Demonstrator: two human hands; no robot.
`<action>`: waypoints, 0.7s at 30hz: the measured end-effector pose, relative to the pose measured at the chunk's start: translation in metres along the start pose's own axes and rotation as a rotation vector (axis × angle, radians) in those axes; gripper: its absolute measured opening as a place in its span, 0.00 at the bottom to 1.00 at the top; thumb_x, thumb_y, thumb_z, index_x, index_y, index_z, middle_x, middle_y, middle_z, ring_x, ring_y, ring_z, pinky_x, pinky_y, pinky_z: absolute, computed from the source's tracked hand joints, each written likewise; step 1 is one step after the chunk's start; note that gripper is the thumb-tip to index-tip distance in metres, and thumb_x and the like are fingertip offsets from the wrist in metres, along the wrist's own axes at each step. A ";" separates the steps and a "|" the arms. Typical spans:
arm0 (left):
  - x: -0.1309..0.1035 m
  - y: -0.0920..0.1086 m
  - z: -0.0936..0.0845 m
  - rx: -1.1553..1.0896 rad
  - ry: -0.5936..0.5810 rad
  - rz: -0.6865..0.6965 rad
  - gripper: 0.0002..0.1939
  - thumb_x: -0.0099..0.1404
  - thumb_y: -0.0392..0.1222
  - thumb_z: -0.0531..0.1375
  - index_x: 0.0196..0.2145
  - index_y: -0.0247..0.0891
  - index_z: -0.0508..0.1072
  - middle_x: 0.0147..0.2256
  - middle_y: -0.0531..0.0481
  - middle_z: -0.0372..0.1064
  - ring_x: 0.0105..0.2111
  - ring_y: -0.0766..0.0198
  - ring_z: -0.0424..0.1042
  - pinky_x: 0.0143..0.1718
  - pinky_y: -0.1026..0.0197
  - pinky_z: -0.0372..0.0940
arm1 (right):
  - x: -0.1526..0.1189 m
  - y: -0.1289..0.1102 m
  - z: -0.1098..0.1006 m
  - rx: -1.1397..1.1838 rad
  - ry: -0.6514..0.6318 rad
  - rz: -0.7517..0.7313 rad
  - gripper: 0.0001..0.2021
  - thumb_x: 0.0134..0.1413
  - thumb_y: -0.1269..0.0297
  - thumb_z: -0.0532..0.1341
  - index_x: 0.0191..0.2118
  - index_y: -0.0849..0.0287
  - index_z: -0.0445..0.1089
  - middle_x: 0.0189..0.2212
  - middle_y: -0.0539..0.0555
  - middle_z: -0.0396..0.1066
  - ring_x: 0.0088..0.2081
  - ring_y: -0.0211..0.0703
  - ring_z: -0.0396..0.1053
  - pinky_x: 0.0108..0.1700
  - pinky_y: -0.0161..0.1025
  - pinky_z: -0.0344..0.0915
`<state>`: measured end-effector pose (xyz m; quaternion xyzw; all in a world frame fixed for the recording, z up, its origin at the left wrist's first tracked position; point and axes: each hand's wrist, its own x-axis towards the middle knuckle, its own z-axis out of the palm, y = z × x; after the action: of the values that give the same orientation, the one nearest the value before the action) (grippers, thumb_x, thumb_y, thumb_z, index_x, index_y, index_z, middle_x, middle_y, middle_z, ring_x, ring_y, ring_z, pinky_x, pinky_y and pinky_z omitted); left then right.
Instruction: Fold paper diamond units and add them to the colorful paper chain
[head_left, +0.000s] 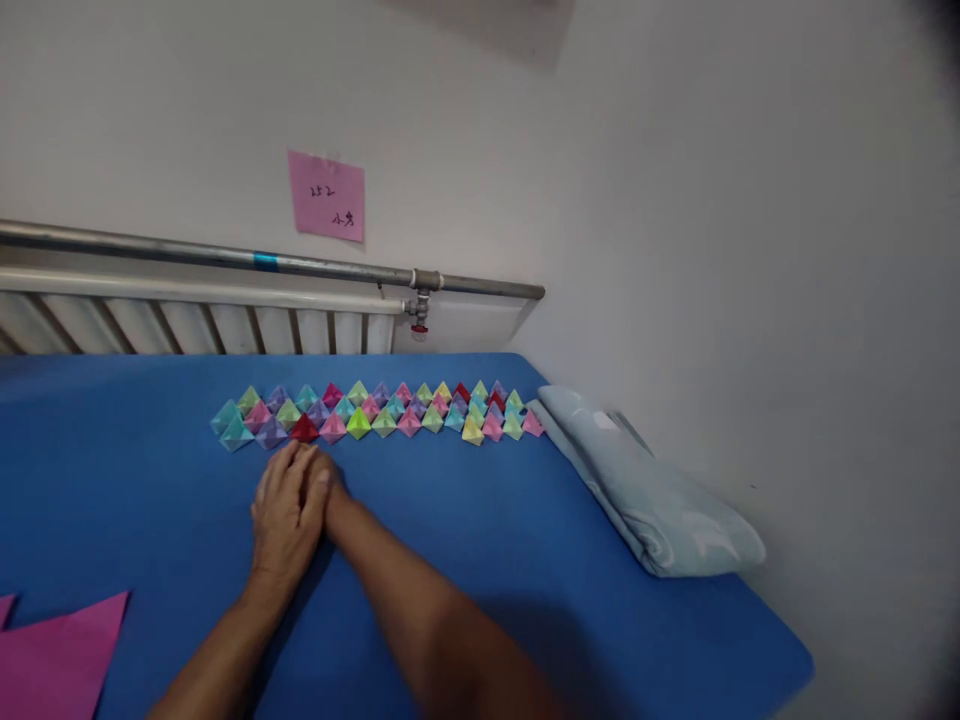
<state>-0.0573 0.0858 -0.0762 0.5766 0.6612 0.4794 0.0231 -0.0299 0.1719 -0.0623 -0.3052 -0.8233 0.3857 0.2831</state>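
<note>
Folded paper pieces [384, 422], small and pointed, stand in close staggered rows along the far part of a blue surface. At the left end we note teal ones [236, 434], then a violet, then a dark red piece [304, 430] in the near row. Just short of the red one, left hand [287, 510] lies over right hand [327, 483], fingers overlapping; we cannot tell how far either is closed or whether anything is held underneath. Rightward along the near row we see pink, a vivid lime piece [358, 424], paler greens and blues, a yellow, and pink again at the end.

Surface and room: a magenta sheet [56, 660] at the near left, cut off by the view's edge. Behind the blue surface [187, 540], a white radiator [187, 322] under a metal pipe [150, 245] banded with blue tape [265, 261]; above, a pink note [327, 195], handwritten, on the wall [712, 250]. Next, a red-handled valve [418, 328]. Far right, we log a folded pale-green patterned cloth [652, 500] beside the wall.
</note>
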 end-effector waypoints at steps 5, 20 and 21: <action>0.000 0.012 -0.002 -0.096 -0.013 -0.165 0.22 0.66 0.47 0.46 0.49 0.34 0.71 0.54 0.36 0.68 0.57 0.47 0.63 0.60 0.39 0.54 | -0.064 -0.001 -0.014 -0.028 0.103 0.022 0.08 0.59 0.70 0.55 0.33 0.59 0.72 0.33 0.52 0.73 0.36 0.41 0.70 0.40 0.37 0.67; -0.008 0.029 -0.031 0.192 -0.188 -0.176 0.16 0.67 0.35 0.51 0.50 0.35 0.72 0.51 0.38 0.71 0.53 0.56 0.67 0.55 0.53 0.60 | -0.102 -0.007 -0.023 0.045 0.188 -0.068 0.08 0.50 0.69 0.53 0.27 0.55 0.68 0.27 0.51 0.68 0.31 0.43 0.64 0.37 0.39 0.61; -0.009 0.030 -0.039 0.220 -0.205 -0.185 0.16 0.66 0.35 0.52 0.50 0.36 0.72 0.52 0.38 0.71 0.54 0.54 0.67 0.55 0.52 0.59 | -0.103 -0.007 -0.023 0.047 0.187 -0.065 0.07 0.50 0.68 0.53 0.28 0.55 0.69 0.27 0.52 0.68 0.32 0.43 0.65 0.38 0.39 0.61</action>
<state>-0.0554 0.0515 -0.0400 0.5581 0.7541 0.3386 0.0713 0.0511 0.1047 -0.0676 -0.3064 -0.7935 0.3652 0.3784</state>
